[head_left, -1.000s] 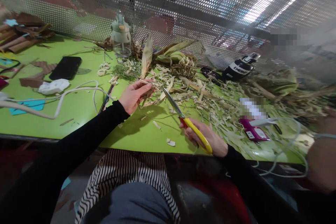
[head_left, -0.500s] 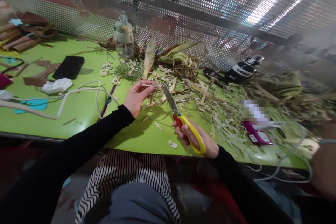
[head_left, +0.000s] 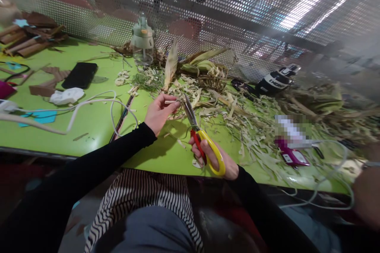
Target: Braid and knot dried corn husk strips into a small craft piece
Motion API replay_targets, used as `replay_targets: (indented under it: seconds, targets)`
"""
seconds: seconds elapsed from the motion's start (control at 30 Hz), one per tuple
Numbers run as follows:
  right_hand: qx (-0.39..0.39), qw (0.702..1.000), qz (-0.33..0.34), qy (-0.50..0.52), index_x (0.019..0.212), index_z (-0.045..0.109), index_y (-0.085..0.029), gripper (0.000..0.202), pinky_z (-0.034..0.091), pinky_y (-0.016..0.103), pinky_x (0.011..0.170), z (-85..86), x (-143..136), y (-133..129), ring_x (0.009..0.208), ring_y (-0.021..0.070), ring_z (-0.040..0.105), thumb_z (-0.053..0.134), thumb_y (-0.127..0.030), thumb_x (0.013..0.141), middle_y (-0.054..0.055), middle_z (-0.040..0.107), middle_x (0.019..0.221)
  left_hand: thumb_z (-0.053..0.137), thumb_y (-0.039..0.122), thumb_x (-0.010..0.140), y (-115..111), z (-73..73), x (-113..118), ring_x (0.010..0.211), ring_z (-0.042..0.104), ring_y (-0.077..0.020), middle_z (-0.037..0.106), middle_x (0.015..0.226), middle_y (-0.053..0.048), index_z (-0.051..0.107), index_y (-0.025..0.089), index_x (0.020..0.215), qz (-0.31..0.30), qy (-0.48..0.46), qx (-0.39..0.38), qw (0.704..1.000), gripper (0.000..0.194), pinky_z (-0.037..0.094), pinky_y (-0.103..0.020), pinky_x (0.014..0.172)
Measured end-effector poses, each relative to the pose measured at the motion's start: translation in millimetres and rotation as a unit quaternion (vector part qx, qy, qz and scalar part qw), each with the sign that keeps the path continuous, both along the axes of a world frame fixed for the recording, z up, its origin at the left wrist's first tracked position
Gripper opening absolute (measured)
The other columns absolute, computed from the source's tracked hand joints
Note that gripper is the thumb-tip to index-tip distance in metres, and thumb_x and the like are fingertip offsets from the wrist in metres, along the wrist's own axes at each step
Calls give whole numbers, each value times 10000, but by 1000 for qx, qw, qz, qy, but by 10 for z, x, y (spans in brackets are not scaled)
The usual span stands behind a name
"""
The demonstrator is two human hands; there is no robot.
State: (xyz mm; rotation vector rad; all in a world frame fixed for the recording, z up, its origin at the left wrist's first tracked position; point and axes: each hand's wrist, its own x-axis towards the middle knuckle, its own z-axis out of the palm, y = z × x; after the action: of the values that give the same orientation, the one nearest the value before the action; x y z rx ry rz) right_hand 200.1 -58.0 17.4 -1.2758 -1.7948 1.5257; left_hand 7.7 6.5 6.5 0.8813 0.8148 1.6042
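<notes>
My left hand point(head_left: 160, 112) pinches a thin pale strip point(head_left: 170, 102), which looks like dried corn husk, between thumb and fingers. My right hand point(head_left: 218, 154) is wrapped round the scissors point(head_left: 212, 148), with one yellow and one red handle. The metal blades point up and left, their tips beside the left fingertips; whether they touch the strip I cannot tell. Behind the hands, shredded husk scraps point(head_left: 204, 97) cover the green table point(head_left: 166, 158). An upright dry husk point(head_left: 171, 65) stands beyond my left hand.
A clear bottle with a pale lid point(head_left: 143, 41) and a black bottle point(head_left: 277, 80) stand by the perforated metal screen point(head_left: 103, 12). At left lie a black phone point(head_left: 80, 75), a white power strip point(head_left: 67, 95) and looping cables. A person's arm point(head_left: 368, 189) shows at the right edge.
My right hand has brought the scissors left, so the blade tips are nearer my left fingertips. My left hand still pinches the strip, having shifted slightly right in view.
</notes>
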Motion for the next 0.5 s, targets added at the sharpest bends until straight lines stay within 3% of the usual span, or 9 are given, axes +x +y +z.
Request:
replay_targets:
  seconds: [0.23, 0.5]
  targets:
    - [-2, 1000, -5, 14, 929, 471, -184, 592, 408, 203, 402, -42, 8, 8, 411, 45, 397, 398, -750, 772, -70, 425, 599, 738, 249, 669, 3, -60, -8, 654, 552, -76, 619, 745, 19, 579, 156, 786, -7, 47, 22, 999, 218, 454, -219, 635]
    - [-28, 998, -58, -2, 818, 449, -198, 583, 380, 187, 327, -21, -27, -51, 327, 44, 370, 427, -774, 732, -96, 395, 499, 743, 265, 665, -7, -80, 3, 664, 554, -84, 608, 742, 16, 577, 158, 793, -19, 73, 7, 997, 235, 442, -220, 637]
